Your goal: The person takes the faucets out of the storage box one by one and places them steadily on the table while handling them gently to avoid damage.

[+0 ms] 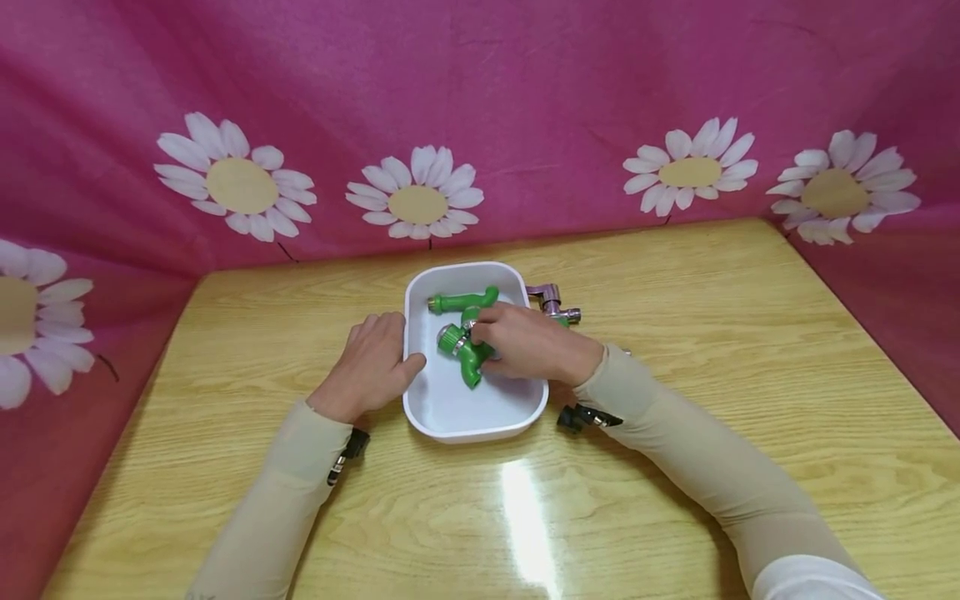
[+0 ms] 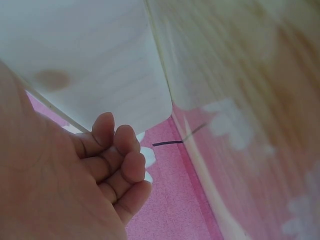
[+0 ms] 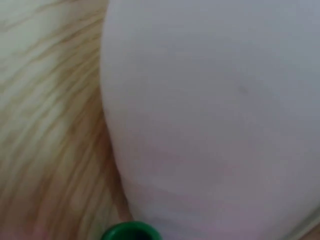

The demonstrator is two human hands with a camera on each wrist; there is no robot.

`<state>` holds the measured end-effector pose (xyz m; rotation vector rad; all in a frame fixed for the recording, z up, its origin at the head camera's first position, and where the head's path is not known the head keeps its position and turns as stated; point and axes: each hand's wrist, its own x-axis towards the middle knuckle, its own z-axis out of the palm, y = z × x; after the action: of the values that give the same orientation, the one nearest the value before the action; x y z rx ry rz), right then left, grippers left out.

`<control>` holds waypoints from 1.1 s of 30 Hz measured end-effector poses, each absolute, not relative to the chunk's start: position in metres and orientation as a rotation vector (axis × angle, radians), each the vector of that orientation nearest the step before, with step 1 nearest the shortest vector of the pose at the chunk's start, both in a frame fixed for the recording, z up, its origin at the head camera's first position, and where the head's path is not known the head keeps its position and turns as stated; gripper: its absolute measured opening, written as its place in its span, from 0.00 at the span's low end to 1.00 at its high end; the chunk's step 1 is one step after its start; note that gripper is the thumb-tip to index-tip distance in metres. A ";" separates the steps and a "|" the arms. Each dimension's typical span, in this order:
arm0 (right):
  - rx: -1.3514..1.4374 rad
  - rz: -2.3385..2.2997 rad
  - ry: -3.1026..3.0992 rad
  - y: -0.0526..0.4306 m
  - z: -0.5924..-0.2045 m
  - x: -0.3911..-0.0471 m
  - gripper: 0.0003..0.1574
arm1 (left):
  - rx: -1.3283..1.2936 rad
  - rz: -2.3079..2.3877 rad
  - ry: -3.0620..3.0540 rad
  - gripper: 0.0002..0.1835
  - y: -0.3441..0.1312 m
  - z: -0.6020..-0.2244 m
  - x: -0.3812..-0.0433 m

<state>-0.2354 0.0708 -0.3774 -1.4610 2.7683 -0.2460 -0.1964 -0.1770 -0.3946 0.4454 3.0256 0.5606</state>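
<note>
A white plastic tub stands on the table with green taps in it. My left hand holds its left rim, thumb over the edge and fingers outside; in the left wrist view the fingers curl beside the tub wall. My right hand reaches over the right rim and grips a green tap with a ribbed knob, its far part hidden by the hand. Close behind that is another green knob. One long green tap lies along the tub's back.
Outside the tub's right side lies a metallic tap with a lever. Green parts there are mostly covered by the right arm; one round green opening shows in the right wrist view. A pink cloth with daisies hangs behind the wooden table.
</note>
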 end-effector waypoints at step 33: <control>-1.416 -0.219 2.761 0.070 -0.376 -0.232 0.12 | 0.443 0.553 3.024 0.20 -0.177 -0.394 -0.196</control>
<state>-0.2315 0.0701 -0.3764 -1.4157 2.7606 -0.2189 -0.1959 -0.1768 -0.3936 0.4432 3.0244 0.5525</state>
